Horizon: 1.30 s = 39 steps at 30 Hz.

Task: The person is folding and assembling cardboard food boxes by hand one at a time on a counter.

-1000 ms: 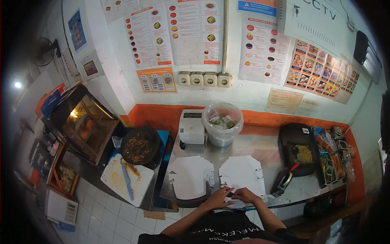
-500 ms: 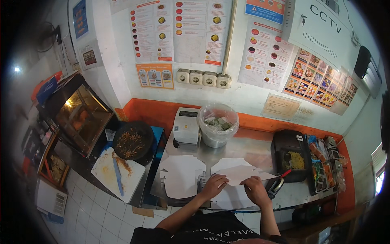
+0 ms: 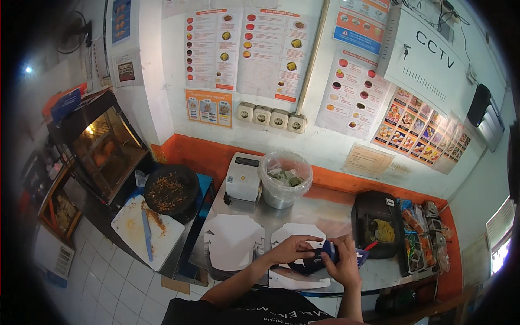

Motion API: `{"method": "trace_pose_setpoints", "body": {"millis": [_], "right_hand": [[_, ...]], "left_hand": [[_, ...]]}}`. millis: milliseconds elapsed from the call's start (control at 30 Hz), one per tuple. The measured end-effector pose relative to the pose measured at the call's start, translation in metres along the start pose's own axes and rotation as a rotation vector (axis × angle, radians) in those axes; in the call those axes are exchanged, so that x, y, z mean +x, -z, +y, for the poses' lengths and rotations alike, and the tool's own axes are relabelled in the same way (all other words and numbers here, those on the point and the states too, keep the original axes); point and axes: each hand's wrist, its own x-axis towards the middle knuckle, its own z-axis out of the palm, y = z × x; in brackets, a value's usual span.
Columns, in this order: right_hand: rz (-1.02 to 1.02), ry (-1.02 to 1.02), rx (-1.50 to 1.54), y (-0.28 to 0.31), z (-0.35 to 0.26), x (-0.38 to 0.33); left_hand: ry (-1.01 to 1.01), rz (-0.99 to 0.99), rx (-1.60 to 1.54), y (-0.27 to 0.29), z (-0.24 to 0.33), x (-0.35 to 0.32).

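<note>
— What are the hands doing?

— The left hand (image 3: 290,249) and the right hand (image 3: 342,264) meet over the steel counter (image 3: 325,214), both closed on a dark blue pouch-like thing (image 3: 317,260). The left grips its near-left end with the fingers curled on top; the right clasps its right end.

— How does that thing look?

— Dark navy, soft and flattish, with a lighter blue patch showing between the hands. It is too small to tell its kind.

— Where is it?

— Held just above the white flat-folded cardboard boxes (image 3: 234,241) on the counter, left of the black tray (image 3: 376,225) with yellow food and in front of the plastic-lined bucket (image 3: 285,179).
</note>
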Motion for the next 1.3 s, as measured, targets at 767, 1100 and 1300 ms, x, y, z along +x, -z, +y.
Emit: {"method": "trace_pose_setpoints", "body": {"millis": [767, 1100, 1300], "right_hand": [[0.309, -0.67, 0.789, 0.006, 0.032, -0.006], [0.144, 0.239, 0.284, -0.012, 0.004, -0.006], [0.317, 0.015, 0.813, -0.043, -0.023, -0.001]], "left_hand": [[-0.448, -0.124, 0.972, -0.059, 0.052, -0.028], [-0.136, 0.064, -0.473, 0.007, -0.002, -0.016], [-0.211, 0.223, -0.761, -0.004, 0.014, -0.019]]}}
